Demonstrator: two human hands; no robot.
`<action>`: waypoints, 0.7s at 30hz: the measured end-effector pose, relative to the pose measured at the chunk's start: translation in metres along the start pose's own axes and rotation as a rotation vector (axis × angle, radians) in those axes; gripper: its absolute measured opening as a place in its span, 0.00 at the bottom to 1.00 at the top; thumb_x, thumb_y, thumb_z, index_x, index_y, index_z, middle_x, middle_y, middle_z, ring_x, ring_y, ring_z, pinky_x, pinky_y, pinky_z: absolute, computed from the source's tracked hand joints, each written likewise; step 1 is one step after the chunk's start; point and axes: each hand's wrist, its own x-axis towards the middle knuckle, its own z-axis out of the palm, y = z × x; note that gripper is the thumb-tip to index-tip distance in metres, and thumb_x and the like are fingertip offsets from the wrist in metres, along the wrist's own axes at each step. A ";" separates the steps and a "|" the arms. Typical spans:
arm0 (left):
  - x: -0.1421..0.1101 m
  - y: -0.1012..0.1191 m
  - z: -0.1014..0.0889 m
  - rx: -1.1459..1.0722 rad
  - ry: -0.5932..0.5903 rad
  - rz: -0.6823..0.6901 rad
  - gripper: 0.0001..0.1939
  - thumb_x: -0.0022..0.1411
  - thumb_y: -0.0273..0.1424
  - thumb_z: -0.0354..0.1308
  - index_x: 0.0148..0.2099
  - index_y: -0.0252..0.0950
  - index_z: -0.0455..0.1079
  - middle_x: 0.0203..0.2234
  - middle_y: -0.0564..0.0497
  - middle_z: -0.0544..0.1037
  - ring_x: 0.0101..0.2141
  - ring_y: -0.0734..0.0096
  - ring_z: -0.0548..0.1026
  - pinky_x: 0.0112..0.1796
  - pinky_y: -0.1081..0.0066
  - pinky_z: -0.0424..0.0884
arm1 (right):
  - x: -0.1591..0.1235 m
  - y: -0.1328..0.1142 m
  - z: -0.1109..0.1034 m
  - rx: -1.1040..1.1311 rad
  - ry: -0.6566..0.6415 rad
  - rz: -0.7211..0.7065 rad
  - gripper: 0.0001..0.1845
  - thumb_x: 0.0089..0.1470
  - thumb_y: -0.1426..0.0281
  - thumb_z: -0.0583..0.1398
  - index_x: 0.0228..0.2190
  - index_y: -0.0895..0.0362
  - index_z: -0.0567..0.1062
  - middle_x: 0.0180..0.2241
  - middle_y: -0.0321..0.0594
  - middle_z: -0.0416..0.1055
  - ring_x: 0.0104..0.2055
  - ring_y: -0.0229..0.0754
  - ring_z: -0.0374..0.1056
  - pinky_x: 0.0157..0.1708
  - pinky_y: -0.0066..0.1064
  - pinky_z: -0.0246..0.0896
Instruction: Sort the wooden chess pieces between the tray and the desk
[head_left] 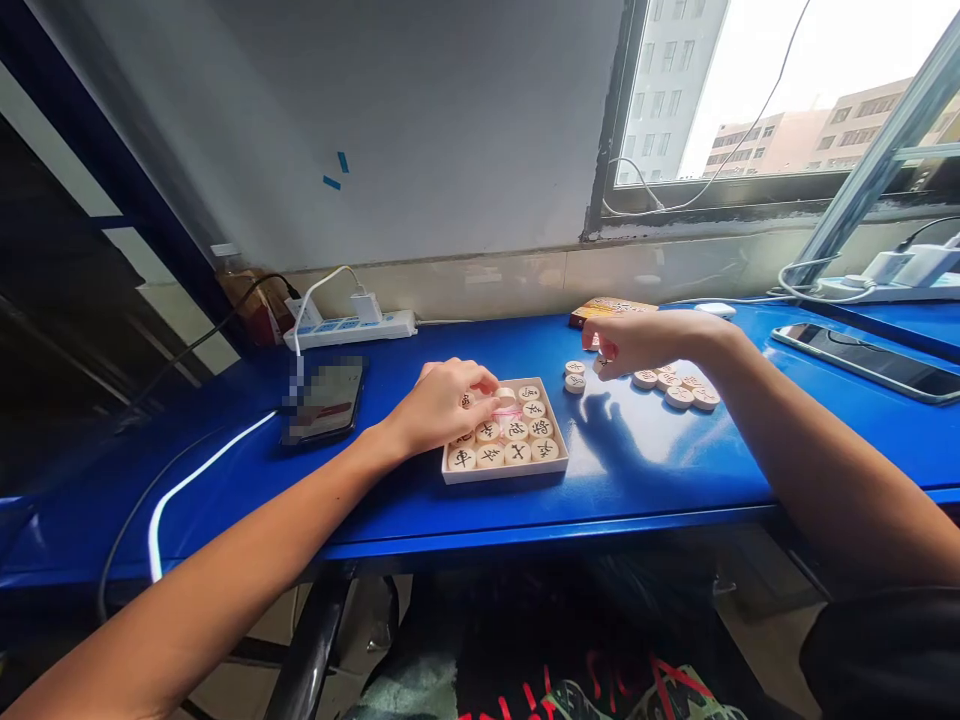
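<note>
A shallow white box (505, 475) on the blue table holds rows of round Chinese chess pieces marked with characters. My left hand (454, 402) lies over the box's left side and hides some pieces. Its thumb and forefinger close on a pale Chinese chess piece (507, 397) near the box's back, above a bit of pink ribbon. To the right of the box, my right hand (637, 342) bends downward. Its fingers pinch another Chinese chess piece (602, 366), partly hidden by them. Beside it stand two stacked pieces (574, 376).
Several loose pieces (679, 396) lie right of my right hand. A patterned orange-brown box lid (611, 308) rests behind it. Phones lie at left (326, 400) and right (870, 360). A power strip (375, 328) and a white cable (187, 480) are at left.
</note>
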 end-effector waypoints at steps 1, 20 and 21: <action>0.000 0.001 -0.001 -0.002 0.005 0.005 0.11 0.60 0.37 0.55 0.38 0.36 0.73 0.35 0.50 0.77 0.37 0.65 0.72 0.38 0.67 0.63 | -0.002 -0.002 0.000 -0.001 -0.004 0.014 0.26 0.43 0.59 0.62 0.45 0.52 0.68 0.36 0.40 0.73 0.31 0.43 0.68 0.26 0.30 0.58; 0.002 -0.006 -0.002 -0.225 0.198 0.117 0.09 0.59 0.35 0.59 0.39 0.35 0.70 0.33 0.51 0.72 0.28 0.75 0.68 0.29 0.74 0.64 | -0.004 -0.093 0.019 0.363 0.486 -0.451 0.12 0.58 0.66 0.54 0.33 0.60 0.74 0.32 0.41 0.71 0.30 0.36 0.64 0.29 0.27 0.54; 0.003 -0.006 -0.001 -0.284 0.227 0.081 0.09 0.57 0.34 0.59 0.39 0.34 0.70 0.36 0.49 0.71 0.28 0.76 0.68 0.29 0.74 0.64 | -0.004 -0.095 0.020 0.370 0.503 -0.427 0.13 0.58 0.65 0.54 0.31 0.60 0.74 0.31 0.41 0.71 0.30 0.36 0.64 0.29 0.27 0.53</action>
